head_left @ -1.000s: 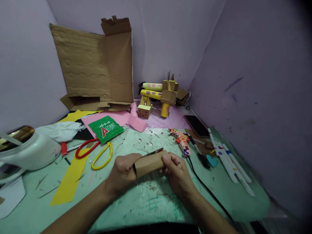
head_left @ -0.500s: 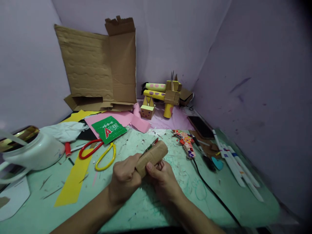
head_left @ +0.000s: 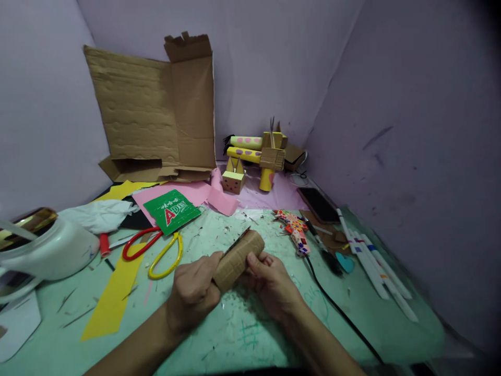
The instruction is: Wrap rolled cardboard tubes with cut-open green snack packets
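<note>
Between my two hands is a curled piece of brown cardboard point(head_left: 238, 261), bent into a rounded, tube-like shape with a darker printed side just showing at its upper edge. My left hand point(head_left: 198, 282) is closed around its left end. On the right side, the thumb and fingers of my right hand point(head_left: 272, 279) pinch its edge. The piece is held tilted above the green table point(head_left: 219, 339). Left of my hands lie scissors with one red handle and one yellow handle point(head_left: 166, 258), partly under a green printed cardboard piece point(head_left: 172, 211).
A flower-patterned glue gun point(head_left: 295, 230) with a black cord lies to the right, near white markers point(head_left: 371, 266) and a phone point(head_left: 319, 203). Cardboard animal figures point(head_left: 254, 156) and an opened carton point(head_left: 148, 115) stand behind. A white pot point(head_left: 66, 245) is at left.
The cardboard has turned so more of its brown outer side faces me, and its printed side shows less. My right hand has shifted slightly along its edge. The view has moved slightly.
</note>
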A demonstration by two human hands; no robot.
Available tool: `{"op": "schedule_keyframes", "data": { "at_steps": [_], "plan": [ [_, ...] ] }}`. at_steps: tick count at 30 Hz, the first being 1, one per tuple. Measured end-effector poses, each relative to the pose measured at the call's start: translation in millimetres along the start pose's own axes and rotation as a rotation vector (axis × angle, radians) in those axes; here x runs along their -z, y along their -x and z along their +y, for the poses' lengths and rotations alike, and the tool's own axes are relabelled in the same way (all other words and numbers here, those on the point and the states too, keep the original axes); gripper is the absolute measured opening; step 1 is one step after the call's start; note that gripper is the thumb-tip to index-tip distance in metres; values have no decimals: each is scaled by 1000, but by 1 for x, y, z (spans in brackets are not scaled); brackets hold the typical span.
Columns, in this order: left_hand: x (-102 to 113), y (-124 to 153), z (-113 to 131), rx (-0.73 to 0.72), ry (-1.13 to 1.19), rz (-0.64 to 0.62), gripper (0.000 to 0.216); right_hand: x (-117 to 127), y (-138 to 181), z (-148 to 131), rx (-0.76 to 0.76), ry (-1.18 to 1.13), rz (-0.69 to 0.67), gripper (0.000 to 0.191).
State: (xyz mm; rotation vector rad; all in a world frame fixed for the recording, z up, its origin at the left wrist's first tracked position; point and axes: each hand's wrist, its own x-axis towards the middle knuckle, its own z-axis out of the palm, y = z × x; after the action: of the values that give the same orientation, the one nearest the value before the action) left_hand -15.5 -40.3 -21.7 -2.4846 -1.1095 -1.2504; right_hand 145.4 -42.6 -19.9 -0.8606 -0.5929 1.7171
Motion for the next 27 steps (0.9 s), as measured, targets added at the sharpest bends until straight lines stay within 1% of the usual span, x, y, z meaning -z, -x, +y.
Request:
{"op": "schedule_keyframes", "data": {
  "at_steps": [4, 6, 9, 10, 12, 13, 14, 17, 20, 23, 27],
  "plan": [
    [-1, 3, 0, -68, -4, -2, 45, 8, -2, 6, 57, 29, 66, 38],
    [-1, 4, 0, -88, 2, 0, 47, 10, -1, 7, 71, 48, 72, 37],
    [1, 4, -3, -92, 36, -27, 47, 16, -1, -2, 85, 78, 61, 40],
    [1, 4, -4, -100, 58, -46, 47, 18, -1, -8, 117, 94, 76, 46],
    [1, 3, -6, -126, 109, -87, 45, 22, 0, -22, 194, 176, 101, 66],
    [1, 3, -6, -143, 132, -102, 45, 23, 0, -29, 203, 247, 83, 75],
    [1, 3, -6, -162, 152, -104, 44, 24, 1, -35, 172, 326, 40, 79],
    [0, 0, -3, -223, 192, -66, 42, 20, 4, -46, 19, 496, -110, 72],
    [3, -3, -1, -251, 207, -33, 38, 15, 9, -47, -33, 539, -172, 57],
    [7, -4, -1, -259, 221, -38, 36, 12, 12, -46, -29, 571, -155, 40],
    [9, -1, -1, -234, 197, -56, 37, 6, 14, -44, 0, 569, -83, 30]
  ]
}}
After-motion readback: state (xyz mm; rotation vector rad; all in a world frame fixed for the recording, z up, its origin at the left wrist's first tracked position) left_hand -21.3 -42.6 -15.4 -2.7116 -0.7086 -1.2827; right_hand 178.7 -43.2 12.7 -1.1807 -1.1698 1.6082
